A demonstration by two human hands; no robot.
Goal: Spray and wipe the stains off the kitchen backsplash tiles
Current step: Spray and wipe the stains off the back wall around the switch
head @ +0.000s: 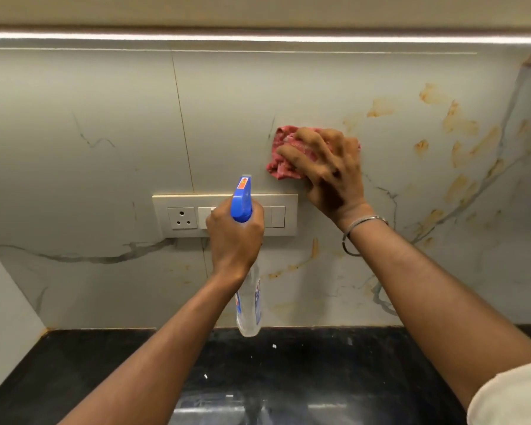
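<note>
Left hand [235,237] sits about dead centre of the shot, fingers curled tight round the neck of the bottle [248,305]. Its blue trigger head pokes up toward 12 o'clock and the clear body hangs down at 6, ending just above the counter [89,363]. Can't tell if a finger is actually on the trigger, the back of the hand hides it

Right hand [325,170] is up at roughly 1 o'clock from the left one, fingers spread wide and pressing a pink cloth [281,156] flat against the tiles [105,118]. The cloth is bunched up and sticks out from under the fingers on the 9 o'clock side. There's a thin bangle [354,233] on that wrist, and a bit of pale sleeve [515,397] down at 5 o'clock in the corner

The stains [460,127] are orange-brown smears, mostly at 2 to 3 o'clock from the cloth and well apart from it, with a few more streaks at 6 o'clock below the right wrist. The tile left of the cloth looks clean apart from the grey veining

Switch plate [193,214] is on the wall right behind the left hand, with its socket [182,218] showing at the hand's 9 o'clock. Light strip [258,36] runs across the top at 12, black counter along the bottom
</note>
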